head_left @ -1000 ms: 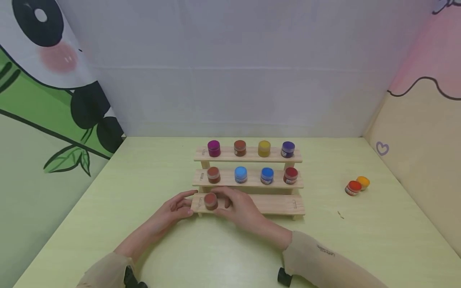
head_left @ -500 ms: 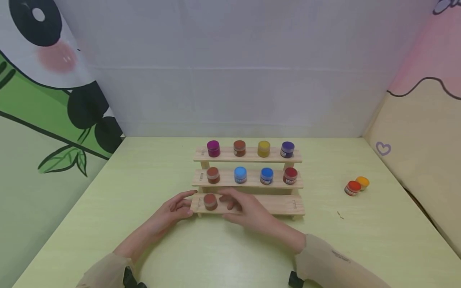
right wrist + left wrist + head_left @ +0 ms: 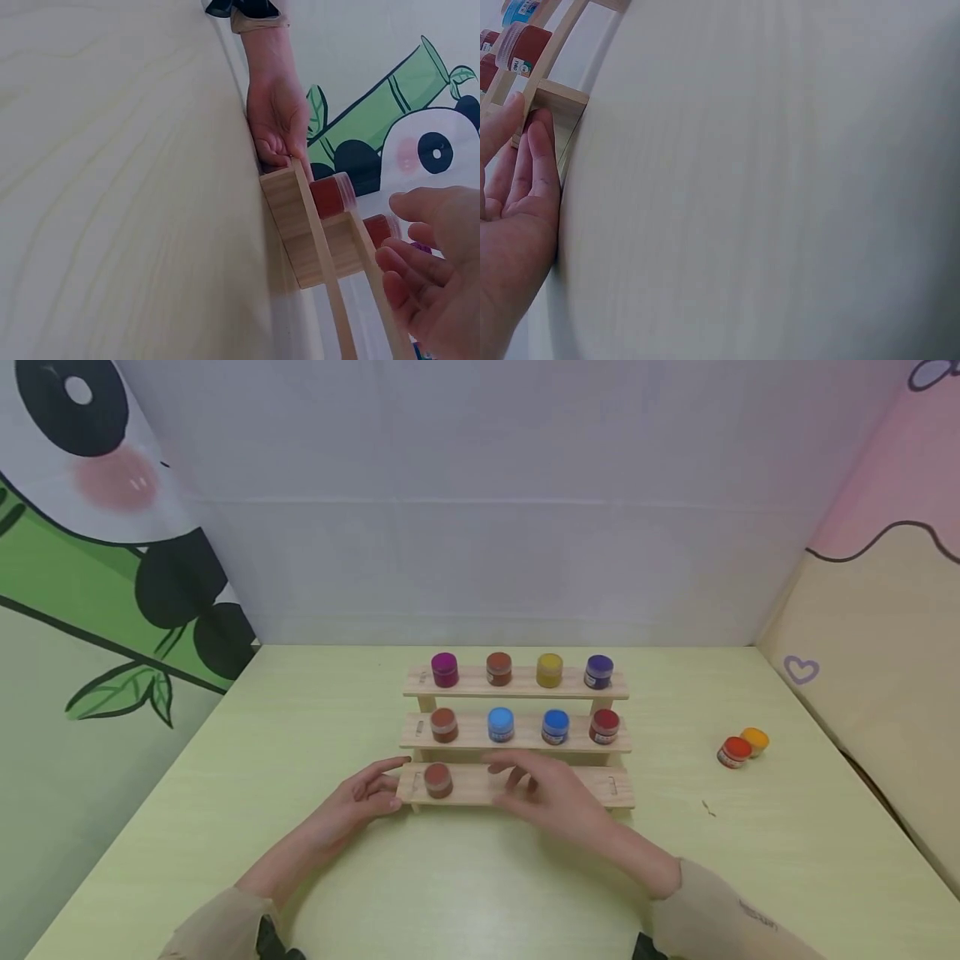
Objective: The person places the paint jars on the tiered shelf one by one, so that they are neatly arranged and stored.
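Observation:
A three-step wooden display rack stands on the table, with small paint jars on its steps. My left hand holds the left end of the lowest step; in the left wrist view the thumb lies on the board and the fingers sit by its end support. Near that end, a brown paint jar stands upright on the lowest step. To the right of this jar, my right hand hovers over the step, fingers loosely bent and holding nothing. The right wrist view shows it apart from the jars.
The middle step bears brown, light blue, blue and dark red jars. On the top step are purple, brown, yellow and dark blue jars. A red jar and an orange-yellow jar are together on the table at right. Walls enclose the table.
My right hand has let go of the brown jar on the lowest step and moved rightward along the rack. The left hand stays at the rack's end.

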Demonstrator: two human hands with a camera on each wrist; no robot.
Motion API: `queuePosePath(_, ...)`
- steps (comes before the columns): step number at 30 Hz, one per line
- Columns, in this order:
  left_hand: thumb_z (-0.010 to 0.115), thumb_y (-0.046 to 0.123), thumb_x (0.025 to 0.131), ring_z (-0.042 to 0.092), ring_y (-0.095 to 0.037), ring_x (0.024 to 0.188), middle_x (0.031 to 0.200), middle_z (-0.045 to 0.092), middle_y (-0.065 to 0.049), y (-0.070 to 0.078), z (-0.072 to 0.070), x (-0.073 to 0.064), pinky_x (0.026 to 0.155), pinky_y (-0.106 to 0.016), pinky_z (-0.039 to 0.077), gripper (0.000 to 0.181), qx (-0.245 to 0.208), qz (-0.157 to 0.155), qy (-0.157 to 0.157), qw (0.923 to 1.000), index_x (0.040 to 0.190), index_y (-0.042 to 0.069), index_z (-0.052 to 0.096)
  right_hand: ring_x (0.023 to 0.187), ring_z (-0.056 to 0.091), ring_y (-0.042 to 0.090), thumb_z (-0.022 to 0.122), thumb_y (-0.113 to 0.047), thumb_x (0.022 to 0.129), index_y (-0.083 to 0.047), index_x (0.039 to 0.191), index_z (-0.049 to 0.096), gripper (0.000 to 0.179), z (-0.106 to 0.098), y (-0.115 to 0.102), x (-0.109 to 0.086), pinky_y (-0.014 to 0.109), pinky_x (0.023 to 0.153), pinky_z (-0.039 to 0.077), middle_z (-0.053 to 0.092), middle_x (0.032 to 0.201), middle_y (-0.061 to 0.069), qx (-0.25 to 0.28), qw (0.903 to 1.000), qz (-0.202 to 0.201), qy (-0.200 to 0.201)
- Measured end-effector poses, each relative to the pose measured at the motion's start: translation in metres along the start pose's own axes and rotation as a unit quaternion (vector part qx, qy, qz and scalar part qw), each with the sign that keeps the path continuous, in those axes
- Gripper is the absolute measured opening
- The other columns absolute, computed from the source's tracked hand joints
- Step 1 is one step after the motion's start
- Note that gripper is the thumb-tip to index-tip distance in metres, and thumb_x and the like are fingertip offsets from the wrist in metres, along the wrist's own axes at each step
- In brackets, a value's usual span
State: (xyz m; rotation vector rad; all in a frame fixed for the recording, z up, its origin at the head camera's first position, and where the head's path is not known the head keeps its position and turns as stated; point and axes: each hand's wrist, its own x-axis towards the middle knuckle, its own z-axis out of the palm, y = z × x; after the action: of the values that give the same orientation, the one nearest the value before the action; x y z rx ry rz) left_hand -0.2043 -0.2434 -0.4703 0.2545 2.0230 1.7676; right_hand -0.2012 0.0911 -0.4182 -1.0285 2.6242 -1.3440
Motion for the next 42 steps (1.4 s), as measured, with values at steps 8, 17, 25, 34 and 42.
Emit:
queuePosePath(8, 0.059, 0.016, 0.099, 0.062, -0.005, 0.110, 0.119, 0.065, 0.008, 0.003, 0.002, -0.003, 0.095, -0.019, 0.046, 0.068, 0.003, -0.007, 0.011, 0.9999, 0.156, 0.011, 0.023, 0.090, 0.064, 0.006, 0.073, -0.016, 0.089, -0.017, 0.129, 0.062, 0.041, -0.025, -0.002, -0.010, 0.022, 0.075, 0.054, 0.070, 0.117, 0.000, -0.018, 0.9983, -0.024, 0.050)
queuePosePath(17, 0.059, 0.014, 0.099, 0.062, -0.004, 0.111, 0.119, 0.066, 0.009, 0.004, 0.002, -0.004, 0.095, -0.019, 0.047, 0.068, -0.003, -0.003, 0.010, 0.9999, 0.156, 0.009, 0.023, 0.087, 0.064, 0.009, 0.075, -0.005, 0.086, -0.010, 0.125, 0.063, 0.041, -0.052, 0.001, -0.021, 0.023, 0.068, 0.052, 0.072, 0.112, 0.006, -0.037, 0.9894, -0.081, 0.115)
queuePosePath(25, 0.060, 0.016, 0.098, 0.062, -0.005, 0.112, 0.121, 0.065, 0.008, 0.004, 0.002, -0.003, 0.096, -0.019, 0.047, 0.069, 0.000, -0.006, 0.011, 0.9999, 0.157, 0.010, 0.023, 0.086, 0.061, 0.004, 0.075, 0.001, 0.084, -0.011, 0.125, 0.063, 0.044, -0.071, 0.008, -0.032, 0.019, 0.069, 0.052, 0.072, 0.111, 0.005, -0.048, 0.9845, -0.082, 0.147)
queuePosePath(34, 0.060, 0.015, 0.098, 0.062, -0.004, 0.111, 0.120, 0.065, 0.009, 0.006, 0.003, -0.004, 0.095, -0.019, 0.047, 0.069, 0.001, -0.009, 0.015, 0.9999, 0.156, 0.010, 0.023, 0.089, 0.061, -0.002, 0.077, -0.002, 0.083, -0.016, 0.128, 0.063, 0.049, -0.096, 0.023, -0.048, 0.017, 0.069, 0.050, 0.073, 0.110, 0.000, -0.103, 0.9773, -0.063, 0.174)
queuePosePath(42, 0.060, 0.015, 0.098, 0.063, -0.004, 0.111, 0.120, 0.065, 0.009, 0.006, 0.004, -0.005, 0.095, -0.019, 0.047, 0.069, 0.001, -0.010, 0.017, 0.9998, 0.156, 0.010, 0.023, 0.084, 0.059, -0.004, 0.078, 0.005, 0.079, -0.012, 0.127, 0.064, 0.054, -0.114, 0.044, -0.058, 0.011, 0.070, 0.049, 0.072, 0.108, 0.003, -0.131, 0.9674, -0.066, 0.207)
